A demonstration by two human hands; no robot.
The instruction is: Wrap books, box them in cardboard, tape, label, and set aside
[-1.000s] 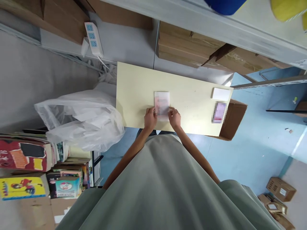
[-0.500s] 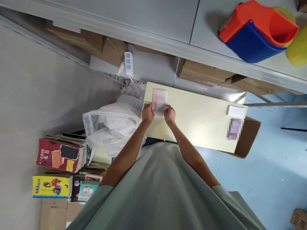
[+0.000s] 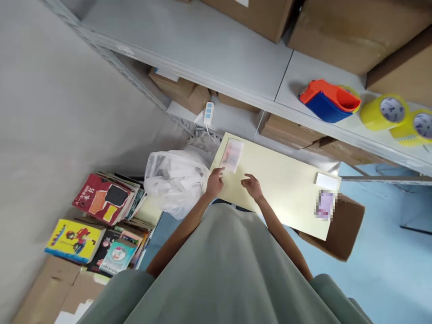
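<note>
A flat, pinkish packet in what looks like translucent film [image 3: 232, 155] lies on the left end of a pale yellow board [image 3: 280, 184]. My left hand [image 3: 215, 182] is at the packet's near left corner, fingers partly stretched and apart; whether a fingertip touches it I cannot tell. Over the board, right of the packet and nearer to me, my right hand [image 3: 252, 186] is open with nothing in it. At the board's right end lie a white box [image 3: 327, 181] and a blurred-out purple item [image 3: 325, 204].
Left of the board sits a white plastic bag [image 3: 175, 180], with stacked books [image 3: 104, 198] beyond it. A grey shelf [image 3: 209, 58] holds an orange-and-blue tape dispenser [image 3: 329, 101] and yellow tape rolls [image 3: 384, 111]. A power strip [image 3: 209, 113] lies below. An open carton [image 3: 347, 225] stands at right.
Both hands have let go of the packet's sides and drawn back toward me, fingers loosened. The packet now lies on the board. The view has tilted, showing more shelf.
</note>
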